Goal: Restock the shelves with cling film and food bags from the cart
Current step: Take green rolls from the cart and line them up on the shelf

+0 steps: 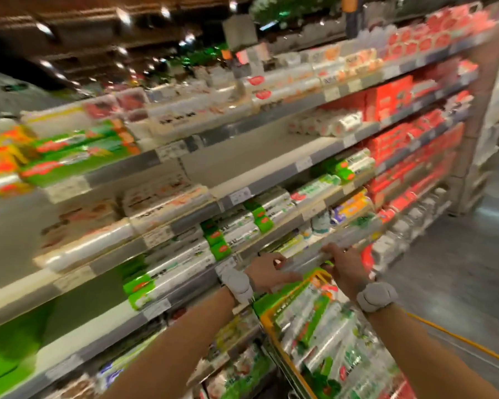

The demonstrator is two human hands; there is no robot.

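Observation:
Both my hands hold one long clear cling film roll (346, 236) above the cart (267, 319), level with a lower shelf. My left hand (267, 272) grips its near end from the left. My right hand (344, 264) grips it a little further along, fingers curled over the top. The yellow-framed cart below my wrists is packed with green-and-clear cling film packs (323, 341). Both wrists wear grey bands. The frame is motion-blurred.
A multi-tier shelf unit (242, 194) runs from left to far right, stocked with green-labelled rolls, white packs and red boxes. One middle shelf has a bare stretch (242, 156). The grey aisle floor (458, 254) lies to the right of the cart.

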